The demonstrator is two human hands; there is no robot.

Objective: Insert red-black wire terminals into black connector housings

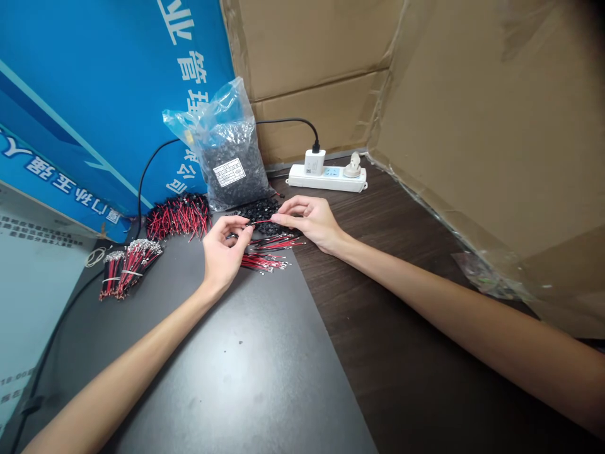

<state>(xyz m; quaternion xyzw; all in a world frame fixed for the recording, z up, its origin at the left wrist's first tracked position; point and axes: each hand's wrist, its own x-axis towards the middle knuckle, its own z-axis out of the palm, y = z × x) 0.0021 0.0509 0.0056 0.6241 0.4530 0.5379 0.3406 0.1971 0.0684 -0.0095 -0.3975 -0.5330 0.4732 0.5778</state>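
Between my two hands stretches a short red wire [263, 221], with a small dark piece at its left end. My left hand [225, 247] pinches that left end between thumb and finger; the piece is mostly hidden by the fingertips. The wire's right end sits in the closed fingertips of my right hand [309, 222]. Just behind and below the hands lies a pile of small black connector housings [258, 210]. Loose red and black wires with metal tips [265, 261] are spread under the hands, on the grey mat [227, 353].
A clear bag of black parts [236, 157] stands behind the pile. To its left is a heap of red-black wires [177, 217], with banded wire bundles [135, 265] nearer. A white power strip [326, 178] lies behind my right hand. Cardboard [463, 139] walls the right side.
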